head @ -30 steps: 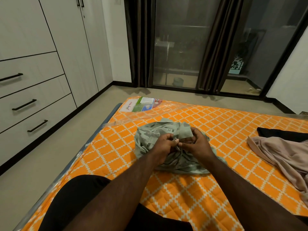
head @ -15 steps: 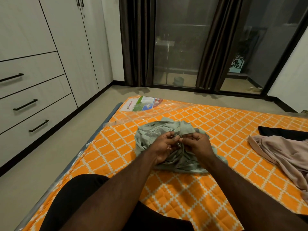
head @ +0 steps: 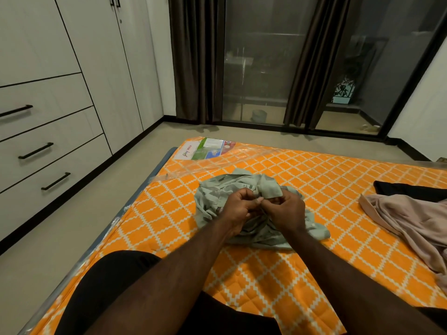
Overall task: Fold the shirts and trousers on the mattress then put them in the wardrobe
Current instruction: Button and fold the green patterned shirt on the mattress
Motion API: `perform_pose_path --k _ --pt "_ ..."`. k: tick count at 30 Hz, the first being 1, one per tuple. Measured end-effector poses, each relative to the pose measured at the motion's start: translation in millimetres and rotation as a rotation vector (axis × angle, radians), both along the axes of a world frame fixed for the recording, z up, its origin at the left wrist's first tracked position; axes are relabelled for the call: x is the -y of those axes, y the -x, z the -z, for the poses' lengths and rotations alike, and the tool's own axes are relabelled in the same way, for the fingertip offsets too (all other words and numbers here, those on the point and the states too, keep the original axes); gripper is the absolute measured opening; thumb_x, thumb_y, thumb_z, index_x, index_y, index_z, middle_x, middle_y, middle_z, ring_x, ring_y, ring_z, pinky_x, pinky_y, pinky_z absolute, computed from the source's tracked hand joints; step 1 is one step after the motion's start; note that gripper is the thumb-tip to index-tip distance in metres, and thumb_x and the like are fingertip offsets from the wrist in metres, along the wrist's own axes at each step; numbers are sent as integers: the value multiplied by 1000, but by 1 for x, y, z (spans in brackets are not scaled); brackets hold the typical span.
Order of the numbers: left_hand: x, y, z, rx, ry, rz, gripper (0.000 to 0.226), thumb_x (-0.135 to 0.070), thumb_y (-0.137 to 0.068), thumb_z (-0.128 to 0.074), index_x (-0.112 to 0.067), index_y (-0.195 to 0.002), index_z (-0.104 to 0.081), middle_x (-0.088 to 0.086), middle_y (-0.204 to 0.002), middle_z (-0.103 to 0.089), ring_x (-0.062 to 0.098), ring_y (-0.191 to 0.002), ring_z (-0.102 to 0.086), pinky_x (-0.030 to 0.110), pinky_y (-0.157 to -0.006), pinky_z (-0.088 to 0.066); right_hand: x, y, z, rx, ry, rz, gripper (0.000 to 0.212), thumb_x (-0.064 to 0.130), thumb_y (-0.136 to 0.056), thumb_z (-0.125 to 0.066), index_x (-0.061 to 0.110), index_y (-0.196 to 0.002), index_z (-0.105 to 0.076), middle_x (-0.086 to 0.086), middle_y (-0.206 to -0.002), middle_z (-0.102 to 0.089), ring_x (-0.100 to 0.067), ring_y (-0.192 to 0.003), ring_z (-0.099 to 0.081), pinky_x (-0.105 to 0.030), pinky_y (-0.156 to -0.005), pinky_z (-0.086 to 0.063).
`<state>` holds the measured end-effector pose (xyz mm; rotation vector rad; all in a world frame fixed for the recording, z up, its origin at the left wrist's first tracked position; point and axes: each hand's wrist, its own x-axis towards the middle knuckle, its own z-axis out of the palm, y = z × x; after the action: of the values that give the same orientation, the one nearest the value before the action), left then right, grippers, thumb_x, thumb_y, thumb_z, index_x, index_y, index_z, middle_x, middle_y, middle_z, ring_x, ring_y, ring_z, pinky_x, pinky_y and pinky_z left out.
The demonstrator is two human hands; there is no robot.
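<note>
At the frame's centre the left hand [head: 238, 207] and right hand [head: 287, 211] both pinch, fingers curled, an edge of the pale green shirt [head: 212, 197] — probably fastening it. I would finish slowly, then spread the thin, crumpled cloth flat on the quilted orange mattress [head: 326, 172] before folding.

Both hands — left hand [head: 238, 209], right hand [head: 286, 211] — pinching green shirt [head: 217, 189], orange mattress [head: 314, 180]

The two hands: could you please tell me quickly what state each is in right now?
Left hand: closed, fingers pinching the green shirt.
Right hand: closed, fingers pinching the same green shirt.
</note>
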<state>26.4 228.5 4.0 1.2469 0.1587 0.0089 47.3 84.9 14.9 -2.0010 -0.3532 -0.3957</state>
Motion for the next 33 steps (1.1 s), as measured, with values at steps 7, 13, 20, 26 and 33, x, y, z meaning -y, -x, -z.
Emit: perform_pose_path --k 7,13,20,26,33 --pt "6 -2 2 119 -234 -56 6 -6 -98 -63 -3 -100 -68 17 -93 -68 33 -91 -67 52 -87 -57 -6 1 3 -26 -38 26 7 18 -82 -81 19 -82 -74 17 -66 -65 10 -64 -63 -7 -50 -41" --pt "9 -1 -8 219 -992 -265 23 -44 -98 -58 -22 -91 -54 -3 -71 -62 16 -66 -59 37 -61 -49 -2 0 7 137 68 35 6 13 -86 -74 15 -85 -68 6 -72 -63 -10 -67 -60 -23 -60 -43" --pt "5 -10 -12 -92 -632 -139 58 -60 -92 -62 -6 -73 -66 7 -62 -62 21 -58 -59 34 -61 -49 -3 0 14 274 235 28 34 4 -81 -75 25 -72 -49 6 -68 -48 -9 -63 -39 -13 -57 -28" --pt "-5 -9 -11 42 -705 -151 39 -33 -101 -61 -16 -67 -49 0 -59 -45 15 -56 -44 29 -55 -38 -6 -3 9 45 57 -58 24 4 -86 -70 20 -67 -66 8 -58 -60 -3 -53 -51 -16 -54 -40" --pt "-20 -9 -29 251 -987 117 33 -28 -103 -56 -10 -75 -52 1 -70 -47 12 -63 -43 31 -59 -31 11 -2 -18 -497 -455 -249 3 -6 -88 -70 -4 -90 -71 -7 -67 -70 -14 -53 -64 -25 -48 -51"
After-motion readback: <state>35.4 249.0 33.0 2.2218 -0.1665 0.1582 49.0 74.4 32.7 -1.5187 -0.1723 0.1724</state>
